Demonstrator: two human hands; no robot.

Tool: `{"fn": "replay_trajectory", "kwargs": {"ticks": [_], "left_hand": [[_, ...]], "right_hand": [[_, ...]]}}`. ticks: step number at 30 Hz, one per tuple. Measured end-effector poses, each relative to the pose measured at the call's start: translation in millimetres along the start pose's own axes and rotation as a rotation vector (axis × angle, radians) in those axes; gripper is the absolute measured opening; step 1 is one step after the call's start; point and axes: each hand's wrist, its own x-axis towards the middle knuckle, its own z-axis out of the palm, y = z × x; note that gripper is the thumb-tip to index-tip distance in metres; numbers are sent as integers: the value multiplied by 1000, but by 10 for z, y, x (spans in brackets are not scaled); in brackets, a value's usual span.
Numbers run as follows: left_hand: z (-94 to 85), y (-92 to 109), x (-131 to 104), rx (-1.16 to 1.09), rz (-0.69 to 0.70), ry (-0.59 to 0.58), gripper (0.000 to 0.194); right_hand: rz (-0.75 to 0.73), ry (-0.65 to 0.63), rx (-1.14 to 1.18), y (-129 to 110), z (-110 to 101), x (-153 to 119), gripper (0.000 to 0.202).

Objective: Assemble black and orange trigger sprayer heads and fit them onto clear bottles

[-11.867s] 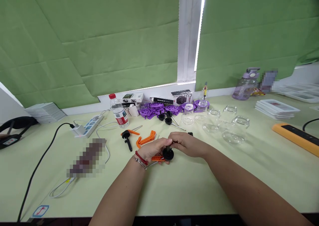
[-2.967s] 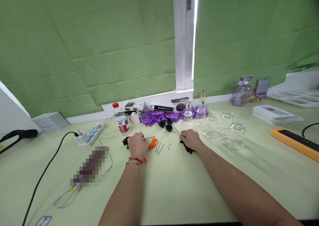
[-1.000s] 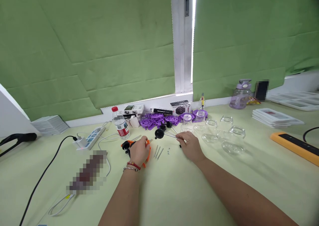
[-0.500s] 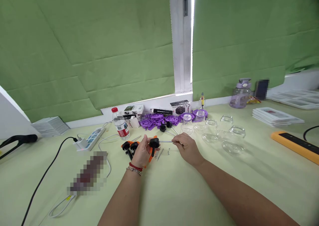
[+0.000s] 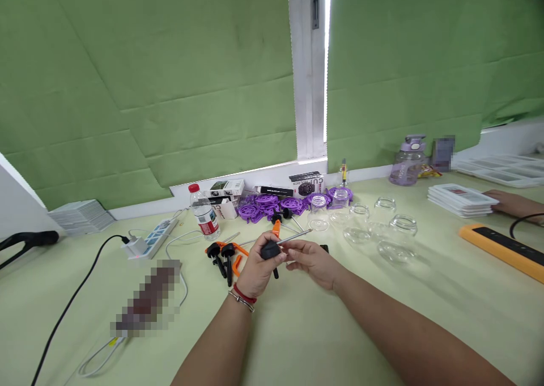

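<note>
Clamped on a black knob [image 5: 270, 250], left hand [image 5: 258, 268] hovers above open tabletop [image 5: 300, 335]; for right hand [image 5: 314, 263], I cannot tell.

The black knobbed piece [image 5: 270, 250] is gripped in the left hand [image 5: 256, 270] above the desk, its dark round head uppermost between thumb and fingers. A thin, straight silvery rod [image 5: 295, 237] slants up and to the right from beside the head, and a short black stem [image 5: 276, 273] shows below the thumb. Behind the fingers, a flat bright orange part [image 5: 276, 228] stands nearly upright, its lower end hidden.
</note>
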Motion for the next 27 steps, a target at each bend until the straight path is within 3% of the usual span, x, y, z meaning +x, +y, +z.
{"fn": "replay_trajectory", "kwargs": {"ticks": [2,8,11,16,20,27], "left_hand": [[58,0,-17,88,36,2,31],[131,-14,-33,61,6,-142,32],[61,-56,2,77,58,-71,30],[-128,-126,87,-104,-30,75,36],[-196,-110,108,-75,-45,163,39],[-186,-99,87,-30,-55,104,38]], "right_hand": [[-15,-69,52,20,81,-37,33],[-66,19,3,71,143,-33,24],[-89,100,13,13,40,11,24],[-193,294,192,-166,-252,57,28],[-162,208,216,-226,-359,43,26],[4,25,226,-226,-274,11,20]]}}
